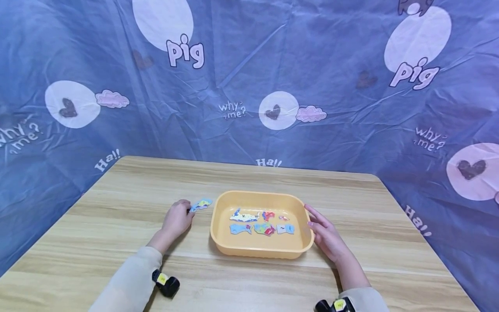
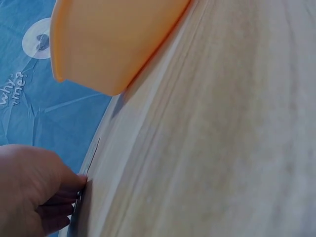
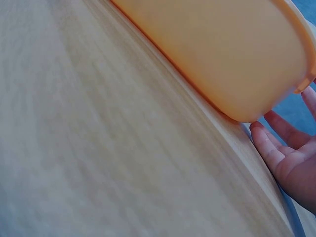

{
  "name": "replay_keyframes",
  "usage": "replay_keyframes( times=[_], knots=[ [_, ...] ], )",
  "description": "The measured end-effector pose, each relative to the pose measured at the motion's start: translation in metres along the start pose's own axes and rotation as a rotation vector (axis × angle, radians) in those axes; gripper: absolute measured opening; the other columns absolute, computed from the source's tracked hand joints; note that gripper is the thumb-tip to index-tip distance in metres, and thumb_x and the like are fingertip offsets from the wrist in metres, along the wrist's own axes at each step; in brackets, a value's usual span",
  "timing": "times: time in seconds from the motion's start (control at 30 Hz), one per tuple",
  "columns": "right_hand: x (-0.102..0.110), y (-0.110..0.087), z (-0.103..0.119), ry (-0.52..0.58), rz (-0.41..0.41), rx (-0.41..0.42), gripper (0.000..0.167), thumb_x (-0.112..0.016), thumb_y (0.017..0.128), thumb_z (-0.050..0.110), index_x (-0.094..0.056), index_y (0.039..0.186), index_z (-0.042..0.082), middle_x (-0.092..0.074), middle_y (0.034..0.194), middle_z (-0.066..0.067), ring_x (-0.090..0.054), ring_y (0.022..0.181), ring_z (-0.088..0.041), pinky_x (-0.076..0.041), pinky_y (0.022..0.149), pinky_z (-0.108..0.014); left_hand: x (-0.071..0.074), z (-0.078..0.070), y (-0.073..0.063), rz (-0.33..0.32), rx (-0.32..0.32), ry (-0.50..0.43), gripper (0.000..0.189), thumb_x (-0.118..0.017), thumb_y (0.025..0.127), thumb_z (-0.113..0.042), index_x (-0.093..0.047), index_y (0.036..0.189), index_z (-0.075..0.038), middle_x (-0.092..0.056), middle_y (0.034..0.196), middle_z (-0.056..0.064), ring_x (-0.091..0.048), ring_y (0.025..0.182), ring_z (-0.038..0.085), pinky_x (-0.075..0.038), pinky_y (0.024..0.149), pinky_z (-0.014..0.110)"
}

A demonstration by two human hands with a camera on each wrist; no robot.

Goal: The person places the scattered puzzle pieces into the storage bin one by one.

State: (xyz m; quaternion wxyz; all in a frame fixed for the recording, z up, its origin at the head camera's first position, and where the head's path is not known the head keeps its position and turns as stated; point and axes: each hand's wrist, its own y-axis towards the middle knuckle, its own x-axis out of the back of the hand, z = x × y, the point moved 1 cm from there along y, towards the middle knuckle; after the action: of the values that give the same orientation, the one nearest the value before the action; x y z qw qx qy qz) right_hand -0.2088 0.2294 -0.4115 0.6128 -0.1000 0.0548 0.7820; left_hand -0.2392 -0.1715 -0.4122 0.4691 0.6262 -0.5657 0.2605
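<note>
My left hand (image 1: 178, 221) pinches the end of a flat blue puzzle piece (image 1: 202, 204) with a yellow picture on it, just left of the tray. From the left wrist view the piece (image 2: 94, 159) shows edge-on, low over the tabletop. A shallow yellow plastic tray (image 1: 257, 253) stands in the middle. Several flat, irregular puzzle pieces lie inside it in two rows, among them a long white and blue one (image 1: 244, 216) and a green and red one (image 1: 264, 229). My right hand (image 1: 326, 236) has its extended fingertips against the tray's right end.
The tray rests on a wood-grain table (image 1: 156, 173). Behind and at both sides hangs a blue cloth (image 1: 241, 143) printed with words and hearts. Black wrist cameras sit on the left wrist (image 1: 166, 284) and right wrist (image 1: 335, 306).
</note>
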Motion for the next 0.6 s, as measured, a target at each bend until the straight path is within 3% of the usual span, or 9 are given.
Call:
replay_keyframes(
  times=[0.6],
  knots=[
    [-0.0007, -0.0003, 0.0009, 0.008, -0.011, -0.008, 0.055, -0.047, 0.085, 0.005, -0.023, 0.135, 0.007, -0.017, 0.135, -0.024, -0.046, 0.106, -0.016, -0.039, 0.086, -0.03, -0.0006, 0.0, 0.0014, -0.035, -0.053, 0.045, 0.017, -0.057, 0.072, 0.002, -0.057, 0.086, 0.013, -0.055, 0.093, 0.021, -0.052, 0.086, 0.036, -0.043, 0.076, 0.042]
  ],
)
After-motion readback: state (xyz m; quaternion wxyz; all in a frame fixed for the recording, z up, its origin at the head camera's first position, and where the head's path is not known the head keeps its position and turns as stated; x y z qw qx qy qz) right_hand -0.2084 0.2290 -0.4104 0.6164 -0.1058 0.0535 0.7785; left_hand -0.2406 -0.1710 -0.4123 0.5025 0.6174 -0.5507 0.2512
